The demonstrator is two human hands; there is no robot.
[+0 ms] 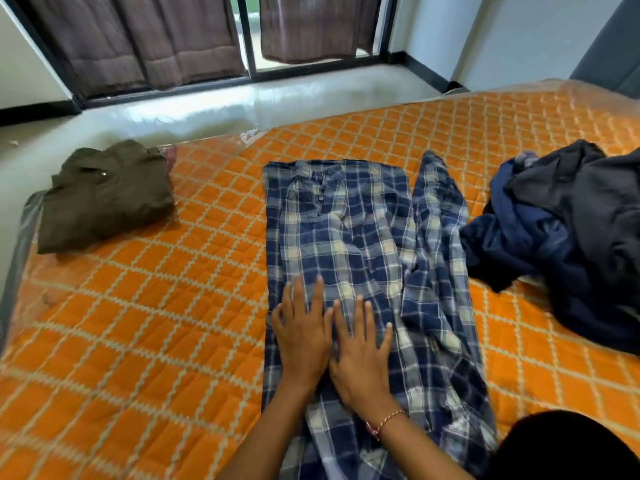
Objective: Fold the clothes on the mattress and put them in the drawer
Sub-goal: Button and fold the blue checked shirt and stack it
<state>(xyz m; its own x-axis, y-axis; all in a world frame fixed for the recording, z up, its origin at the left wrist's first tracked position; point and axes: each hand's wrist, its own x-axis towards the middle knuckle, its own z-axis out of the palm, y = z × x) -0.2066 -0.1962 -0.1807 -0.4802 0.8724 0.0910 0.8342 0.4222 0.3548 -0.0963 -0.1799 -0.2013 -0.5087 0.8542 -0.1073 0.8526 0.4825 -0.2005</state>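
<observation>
While both hands lie flat, fingers spread, side by side, left hand (pixel 302 336) and right hand (pixel 362 355) press the plaid shirt's (pixel 349 237) lower middle. Shirt lies mid-mattress (pixel 138 323), collar far, one sleeve loose at right. Folded olive shirt (pixel 104 195) far left near edge; dark clothes pile (pixel 568 237) right. Bare mattress between.

- White walls (pixel 519 36) with a dark skirting strip along the base.
- Glossy pale floor (pixel 207 109) reflecting daylight.
- Dark-framed window (pixel 247 36), possibly a sliding door.
- Brown curtains (pixel 138 39) hanging short of the floor.
</observation>
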